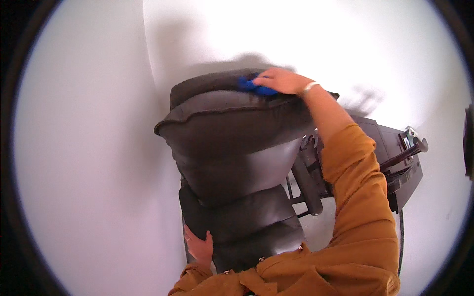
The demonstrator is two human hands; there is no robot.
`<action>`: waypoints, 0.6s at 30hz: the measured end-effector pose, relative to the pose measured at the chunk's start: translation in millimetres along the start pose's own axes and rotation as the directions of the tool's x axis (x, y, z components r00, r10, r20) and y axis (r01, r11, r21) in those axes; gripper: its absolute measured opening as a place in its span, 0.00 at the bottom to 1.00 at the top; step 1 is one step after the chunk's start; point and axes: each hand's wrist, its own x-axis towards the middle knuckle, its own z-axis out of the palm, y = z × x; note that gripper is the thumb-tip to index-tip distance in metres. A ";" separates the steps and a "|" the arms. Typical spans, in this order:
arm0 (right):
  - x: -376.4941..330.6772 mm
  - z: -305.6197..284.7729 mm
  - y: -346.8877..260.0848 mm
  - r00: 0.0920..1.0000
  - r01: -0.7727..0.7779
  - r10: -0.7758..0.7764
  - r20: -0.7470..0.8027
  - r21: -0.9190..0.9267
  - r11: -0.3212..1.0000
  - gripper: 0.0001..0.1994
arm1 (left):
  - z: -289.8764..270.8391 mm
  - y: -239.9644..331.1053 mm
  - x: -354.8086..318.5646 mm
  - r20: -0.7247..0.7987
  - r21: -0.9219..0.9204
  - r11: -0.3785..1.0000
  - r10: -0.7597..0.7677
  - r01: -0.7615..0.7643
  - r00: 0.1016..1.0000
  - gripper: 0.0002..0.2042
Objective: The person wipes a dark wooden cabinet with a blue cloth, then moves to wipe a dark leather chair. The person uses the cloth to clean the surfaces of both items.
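Note:
A dark brown padded leather armchair [222,130] stands in front of me, its tall backrest toward the wall. On the top of the backrest, right of its middle, my right hand [284,81] presses a crumpled blue cloth [264,90] against the leather, fingers closed over it. Part of the cloth is hidden under the palm. My left hand [199,245] rests at the left side of the chair, near the seat, thumb apart from the fingers and nothing visible in it.
White walls meet in a corner behind and left of the chair. To the right stands a dark table [377,130] with a small object [411,135] on it. A dark armrest [308,190] sits between the seat and the table.

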 end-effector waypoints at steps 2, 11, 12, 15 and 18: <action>-17.9 -12.7 58.0 0.989 -0.115 0.102 -0.110 -0.118 0.986 0.26 | -1.6 2.2 -0.7 0.003 -0.009 1.000 0.014 -0.014 1.000 0.45; 36.3 4.5 47.8 0.916 -0.344 0.181 -0.358 -0.468 0.814 0.16 | -9.0 2.5 -0.4 0.034 -0.036 0.999 0.004 -0.003 0.999 0.44; 51.8 17.6 11.6 0.907 -0.199 0.018 -0.420 -0.393 0.898 0.15 | -6.9 2.3 -1.3 0.034 -0.024 1.000 0.002 -0.001 0.999 0.44; 87.9 58.5 -102.0 0.843 0.311 -0.417 -0.339 -0.324 0.893 0.15 | -0.3 2.2 -2.6 -0.036 0.049 0.998 0.049 -0.047 0.998 0.46; 95.3 81.8 -161.4 0.730 0.603 -0.650 -0.212 -0.249 0.758 0.16 | 5.8 1.4 -2.9 -0.020 0.038 0.999 0.038 -0.038 0.999 0.46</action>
